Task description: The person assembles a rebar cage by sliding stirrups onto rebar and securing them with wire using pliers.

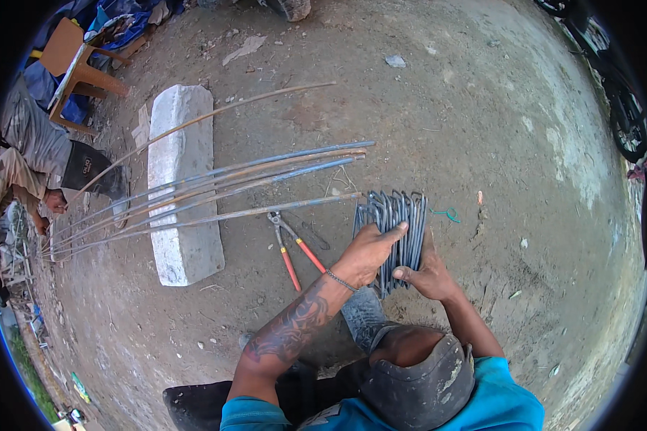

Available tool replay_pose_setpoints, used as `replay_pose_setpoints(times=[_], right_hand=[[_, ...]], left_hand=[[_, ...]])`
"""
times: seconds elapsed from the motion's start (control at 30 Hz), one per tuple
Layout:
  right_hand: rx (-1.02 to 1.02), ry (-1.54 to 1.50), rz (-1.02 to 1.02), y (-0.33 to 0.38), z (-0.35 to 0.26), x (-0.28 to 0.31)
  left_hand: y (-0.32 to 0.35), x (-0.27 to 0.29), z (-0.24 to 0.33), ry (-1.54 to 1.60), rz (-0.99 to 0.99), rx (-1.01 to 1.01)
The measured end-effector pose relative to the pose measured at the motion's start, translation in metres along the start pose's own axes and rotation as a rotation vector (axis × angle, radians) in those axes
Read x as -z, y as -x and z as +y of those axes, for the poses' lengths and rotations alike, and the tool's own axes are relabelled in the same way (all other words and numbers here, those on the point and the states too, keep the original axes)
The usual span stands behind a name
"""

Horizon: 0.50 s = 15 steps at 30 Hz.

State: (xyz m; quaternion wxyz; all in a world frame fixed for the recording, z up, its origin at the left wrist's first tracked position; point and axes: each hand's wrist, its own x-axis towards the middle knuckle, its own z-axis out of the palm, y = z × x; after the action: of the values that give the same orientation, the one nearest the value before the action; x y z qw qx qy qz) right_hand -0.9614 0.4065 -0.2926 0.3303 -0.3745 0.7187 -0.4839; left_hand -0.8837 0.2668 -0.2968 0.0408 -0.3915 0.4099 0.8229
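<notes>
In front of me is a compact bundle of rebar stirrups (414, 230), grey bent steel rods with hooked ends at the far side. My left hand (370, 251) grips the bundle from its left, thumb across the top and fingers partly hidden. Against its right side my right hand (430, 274) is closed, the thumb pressing on the near part of the rods. Left of the bundle, pincers with red handles (290, 269) lie on the ground, jaws pointing away from me. One handle's end is hidden behind my left wrist.
Several long rebar rods (266, 172) rest across a white concrete block (187, 258) to the left. Beyond them another person (39, 136) bends near the rods' far ends. A brown plastic chair (86, 72) stands far left; a motorcycle (622, 108) far right. Green wire (451, 215) lies by the bundle.
</notes>
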Motion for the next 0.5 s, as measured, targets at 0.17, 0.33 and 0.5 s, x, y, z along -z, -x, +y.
replay_pose_setpoints(times=[0.17, 0.33, 0.5], right_hand=[[-0.566, -0.841, -0.016, -0.01, 0.038, -0.011], [-0.418, -0.471, -0.116, -0.013, 0.054, -0.019], [-0.518, -0.333, -0.27, -0.01, 0.106, -0.018]], left_hand=[[-0.023, 0.021, -0.033, 0.053, -0.018, 0.14], [-0.035, 0.042, -0.054, 0.214, -0.162, 0.115], [-0.044, 0.056, -0.078, 0.271, -0.267, 0.121]])
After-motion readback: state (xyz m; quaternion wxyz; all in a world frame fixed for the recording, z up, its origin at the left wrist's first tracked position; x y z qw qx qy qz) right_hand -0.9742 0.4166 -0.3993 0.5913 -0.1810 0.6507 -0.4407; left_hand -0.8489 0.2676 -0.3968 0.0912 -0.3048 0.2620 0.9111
